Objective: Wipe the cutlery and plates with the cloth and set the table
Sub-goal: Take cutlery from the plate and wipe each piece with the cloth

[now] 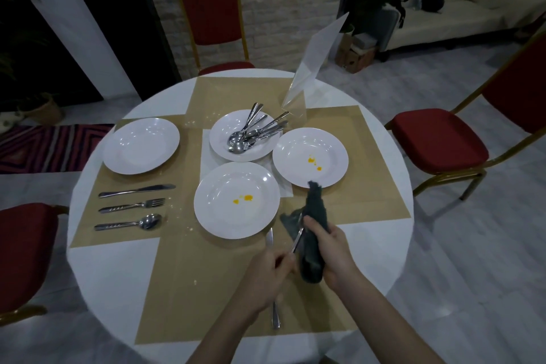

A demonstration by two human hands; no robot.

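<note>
My right hand grips a dark grey cloth wrapped around the far end of a piece of cutlery. My left hand pinches that cutlery's handle; its head is hidden in the cloth. A knife lies on the near mat, partly under my left hand. Two plates carry yellow stains: the near one and the right one. A centre plate holds several spoons and forks. The left plate looks clean, with a knife, fork and spoon laid beside it.
The round white table bears tan placemats. A clear acrylic sign stand rises at the back right. Red chairs stand at the far side, right and left.
</note>
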